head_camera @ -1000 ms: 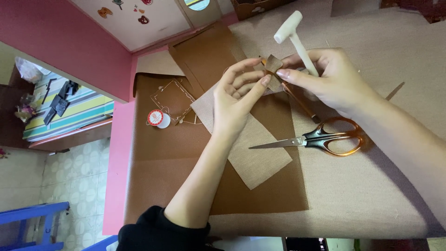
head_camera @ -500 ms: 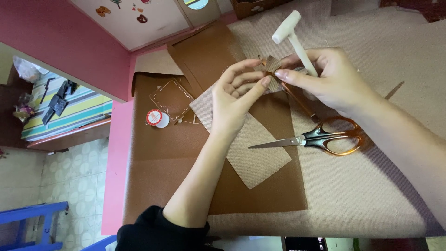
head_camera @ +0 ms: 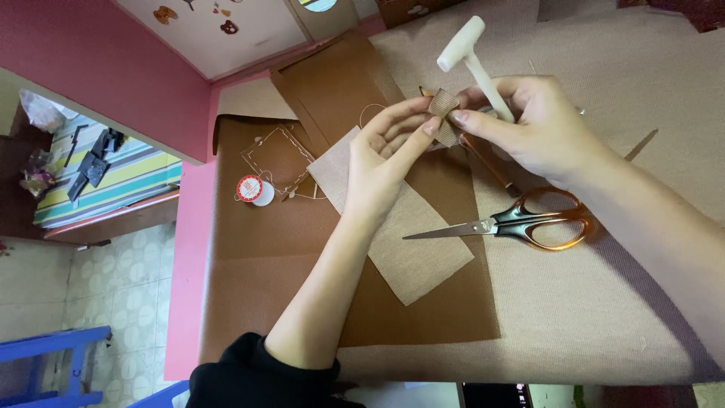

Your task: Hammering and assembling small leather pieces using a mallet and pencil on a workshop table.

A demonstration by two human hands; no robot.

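**Pinching a small fabric piece between both hands**

Starting nearest you, your left forearm comes out of a black sleeve (head_camera: pixel 260 374) and crosses the large brown leather-like sheet (head_camera: pixel 279 249) that covers the near part of the beige cloth-covered table (head_camera: pixel 642 302). On that sheet lies a rectangular swatch of tan woven fabric (head_camera: pixel 408 242), tilted, with your left wrist passing over it.

Just right of the swatch lie scissors with orange handles and dark blades (head_camera: pixel 521 225), blades together, tips pointing left.

Farther out, your left hand (head_camera: pixel 385 151) and right hand (head_camera: pixel 532 125) meet. Thumb and fingertips of each are closed on a small folded piece of tan fabric (head_camera: pixel 444 113), held just above the table between them. Your right hand partly covers the handle of a white mallet (head_camera: pixel 472 53), whose head lies beyond your fingers.

Left of your left hand sit a small brown stitched square (head_camera: pixel 276 155) and a round white thread spool with a red label (head_camera: pixel 253 189), thread trailing nearby.
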